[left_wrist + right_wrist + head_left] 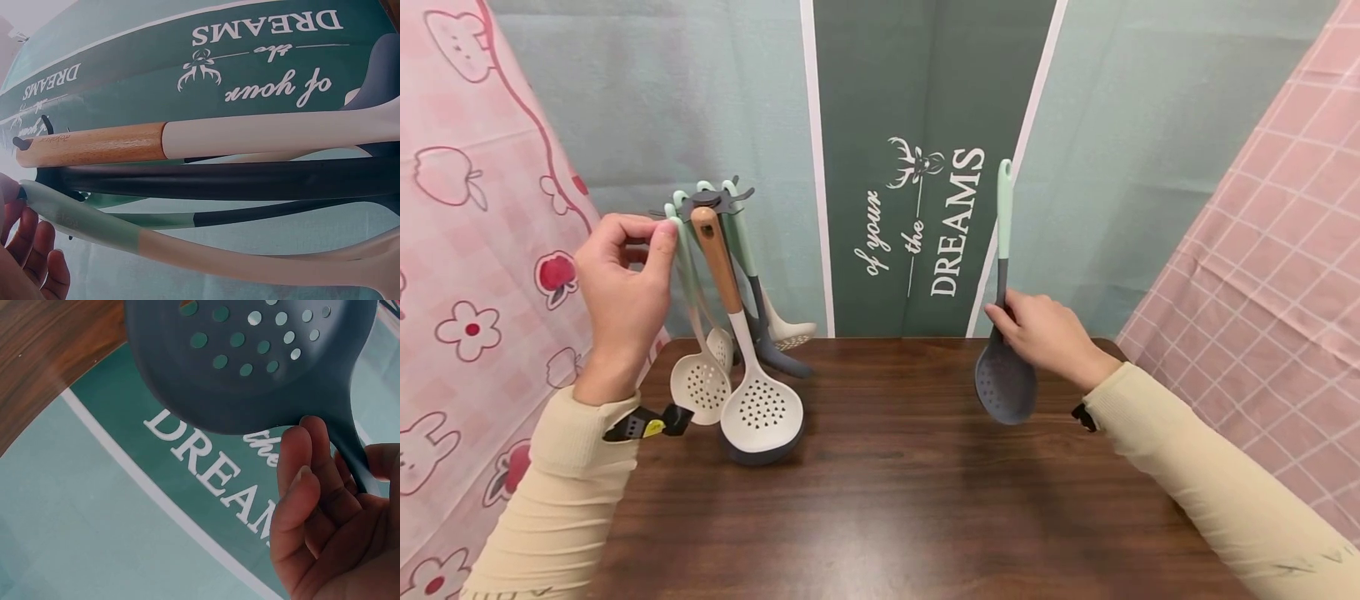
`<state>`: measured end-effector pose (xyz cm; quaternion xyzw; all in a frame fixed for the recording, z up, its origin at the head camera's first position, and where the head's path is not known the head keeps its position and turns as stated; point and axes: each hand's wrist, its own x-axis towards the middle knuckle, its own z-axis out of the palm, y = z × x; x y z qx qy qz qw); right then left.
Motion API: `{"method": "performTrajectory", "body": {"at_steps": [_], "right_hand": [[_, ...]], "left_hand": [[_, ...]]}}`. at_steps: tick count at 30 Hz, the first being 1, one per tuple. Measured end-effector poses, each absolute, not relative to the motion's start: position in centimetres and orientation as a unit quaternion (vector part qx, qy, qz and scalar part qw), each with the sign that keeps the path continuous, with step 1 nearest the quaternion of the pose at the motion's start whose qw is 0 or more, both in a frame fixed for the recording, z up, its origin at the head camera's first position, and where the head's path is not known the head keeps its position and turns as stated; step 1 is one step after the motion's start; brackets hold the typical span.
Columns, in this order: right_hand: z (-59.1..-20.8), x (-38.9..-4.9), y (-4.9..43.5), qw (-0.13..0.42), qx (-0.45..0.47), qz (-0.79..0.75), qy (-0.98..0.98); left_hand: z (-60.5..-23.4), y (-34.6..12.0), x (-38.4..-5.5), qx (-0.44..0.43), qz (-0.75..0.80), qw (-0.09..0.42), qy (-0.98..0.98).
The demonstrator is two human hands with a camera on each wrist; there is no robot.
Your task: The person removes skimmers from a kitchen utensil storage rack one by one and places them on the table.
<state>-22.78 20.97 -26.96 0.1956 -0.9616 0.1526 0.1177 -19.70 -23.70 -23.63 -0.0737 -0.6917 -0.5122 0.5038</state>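
My left hand (628, 287) pinches the top end of the mint handle of a cream skimmer (698, 387), beside a dark utensil rack (707, 199). In the left wrist view, that mint handle (87, 215) runs away from the thumb and fingertips, and the other fingers are loosely bent. On the right, my right hand (1048, 333) grips the neck of a dark grey skimmer (1007, 387), its mint handle pointing up and its bowl down. The right wrist view shows the grey bowl (237, 394) with round holes and fingers around the neck.
From the rack hangs a white skimmer (763, 412) with a wooden handle, a dark bowl behind it. A dark turner (782, 358) and a cream slotted utensil (793, 333) hang farther back. The brown table (880, 500) meets a lettered green cloth (887, 100) at the back.
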Motion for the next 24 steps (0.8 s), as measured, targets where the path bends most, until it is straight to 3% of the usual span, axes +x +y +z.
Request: {"method": "performTrajectory", "body": {"at_steps": [14, 24], "right_hand": [[-26.9, -22.8, 23.9, 0.048, 0.161, 0.125, -0.978], [-27.4, -22.9, 25.5, 0.027, 0.153, 0.117, -0.981]], "left_hand": [[-23.7, -23.6, -19.6, -0.076, -0.515, 0.503, -0.69], [-23.5, -23.5, -19.6, -0.075, -0.522, 0.501, -0.686]]}}
